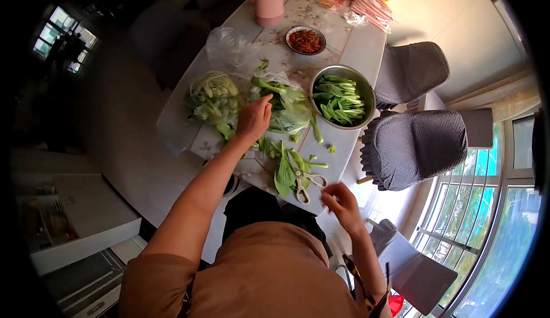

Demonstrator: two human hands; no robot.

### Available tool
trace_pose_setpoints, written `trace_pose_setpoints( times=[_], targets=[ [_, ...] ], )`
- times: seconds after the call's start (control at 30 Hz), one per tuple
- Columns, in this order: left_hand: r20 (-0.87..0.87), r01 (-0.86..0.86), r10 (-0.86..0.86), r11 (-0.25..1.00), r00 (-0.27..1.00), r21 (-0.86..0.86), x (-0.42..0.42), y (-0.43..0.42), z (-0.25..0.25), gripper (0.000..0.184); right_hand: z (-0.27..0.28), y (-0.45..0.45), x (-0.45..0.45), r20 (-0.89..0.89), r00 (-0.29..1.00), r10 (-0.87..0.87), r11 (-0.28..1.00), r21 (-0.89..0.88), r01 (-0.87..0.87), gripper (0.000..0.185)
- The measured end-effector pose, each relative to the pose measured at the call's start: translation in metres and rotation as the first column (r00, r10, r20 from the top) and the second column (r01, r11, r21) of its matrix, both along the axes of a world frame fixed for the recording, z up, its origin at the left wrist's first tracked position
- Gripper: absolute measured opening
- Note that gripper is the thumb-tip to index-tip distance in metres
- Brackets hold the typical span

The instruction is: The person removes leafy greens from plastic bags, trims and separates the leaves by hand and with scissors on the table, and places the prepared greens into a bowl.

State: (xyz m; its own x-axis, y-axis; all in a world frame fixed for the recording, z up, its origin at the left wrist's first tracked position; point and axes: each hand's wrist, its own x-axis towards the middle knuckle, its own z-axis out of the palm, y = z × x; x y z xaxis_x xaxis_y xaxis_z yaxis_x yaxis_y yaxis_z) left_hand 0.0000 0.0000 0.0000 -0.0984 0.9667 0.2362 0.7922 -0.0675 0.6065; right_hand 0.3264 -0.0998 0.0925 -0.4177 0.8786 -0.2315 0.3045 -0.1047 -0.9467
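My left hand (255, 119) is at the left side of a clear plastic bag (291, 109) of leafy greens. Its index finger points over the greens, while the other fingers curl at the bag's edge, partly hidden. Loose green leaves (283, 172) and trimmed stem pieces lie on the table in front of the bag. Across those leaves rest open scissors (305, 182) with pale handles. My right hand (342, 204) hovers just right of the scissors, apart from them, its fingers loosely bent and holding nothing visible. A metal bowl (371, 107) of greens (342, 99) stands right of the bag.
Another bag of green vegetables (213, 97) sits on the left of the table (349, 37). Farther back are a crumpled plastic bag (229, 46), a pink thermos jug (268, 3) and a plate of reddish food (305, 41). Covered chairs (421, 146) line the right side.
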Motion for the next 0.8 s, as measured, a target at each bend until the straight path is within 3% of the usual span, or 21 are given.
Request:
trace_pose_setpoints(
  times=[0.03,0.07,0.1,0.17,0.2,0.3,0.33,0.4,0.47,0.5,0.53,0.6,0.63,0.7,0.73,0.8],
  targets=[
    [0.029,0.019,-0.016,0.995,0.999,-0.100,0.002,0.002,0.007,0.032,0.000,0.001,0.002,0.002,1.000,0.007,1.000,-0.001,-0.007,0.016],
    [0.060,0.040,-0.029,0.980,0.998,-0.195,0.005,0.005,0.010,0.031,-0.013,0.021,-0.020,0.024,0.999,-0.027,0.994,0.108,0.025,0.018],
    [0.048,0.024,-0.018,0.992,0.999,-0.127,-0.023,0.018,0.007,0.030,-0.017,0.049,-0.075,-0.030,0.997,-0.076,0.964,0.252,0.081,0.022],
    [0.040,-0.012,0.016,0.996,0.999,-0.093,-0.019,-0.002,-0.006,0.029,-0.022,0.068,-0.118,0.194,0.959,-0.208,0.859,0.505,0.084,0.039],
    [0.031,-0.099,0.103,0.987,0.994,-0.125,-0.019,-0.003,0.006,0.031,-0.017,0.081,-0.143,0.218,0.942,-0.256,0.878,0.461,0.132,0.049],
    [-0.191,-0.241,0.259,0.964,0.947,0.113,-0.035,0.005,0.000,0.036,-0.055,0.121,-0.191,0.396,0.801,-0.448,0.799,0.580,0.160,0.062],
    [-0.196,-0.240,0.248,0.969,0.949,0.061,-0.040,0.007,0.004,0.037,-0.064,0.126,-0.196,0.468,0.766,-0.441,0.839,0.517,0.167,0.060],
    [-0.217,-0.151,0.180,0.978,0.959,0.142,-0.038,0.014,0.008,0.032,-0.084,0.141,-0.182,0.619,0.672,-0.406,0.901,0.394,0.181,0.056],
    [-0.208,-0.050,0.092,0.979,0.974,0.200,-0.034,0.020,0.013,0.023,-0.128,0.143,-0.150,0.554,0.713,-0.430,0.903,0.270,0.334,0.046],
    [-0.224,0.038,0.015,0.973,0.975,0.229,-0.031,0.025,0.015,0.024,-0.151,0.145,-0.132,0.461,0.765,-0.450,0.867,0.022,0.497,0.038],
    [-0.248,0.129,-0.064,0.958,0.967,0.256,-0.032,0.033,0.017,0.026,-0.148,0.141,-0.124,0.294,0.791,-0.537,0.772,-0.205,0.601,0.038],
    [-0.229,0.242,-0.178,0.924,0.957,0.296,-0.026,0.055,0.008,0.023,-0.150,0.125,-0.111,0.150,0.723,-0.675,0.619,-0.417,0.665,0.040],
    [-0.267,0.224,-0.172,0.958,0.948,0.178,-0.027,0.065,0.000,0.019,-0.155,0.119,-0.105,0.081,0.662,-0.745,0.536,-0.518,0.666,0.041],
    [-0.337,0.164,-0.176,0.984,0.925,-0.061,-0.020,0.079,-0.016,0.013,-0.166,0.098,-0.099,-0.053,0.639,-0.767,0.511,-0.652,0.560,0.043],
    [-0.382,0.112,-0.145,0.988,0.913,-0.108,-0.017,0.083,-0.020,0.007,-0.161,0.096,-0.105,-0.033,0.617,-0.786,0.470,-0.680,0.563,0.041],
    [-0.421,0.094,-0.156,0.982,0.894,-0.165,-0.018,0.083,-0.030,0.007,-0.148,0.087,-0.118,-0.121,0.600,-0.791,0.502,-0.688,0.524,0.039]
  ],
)
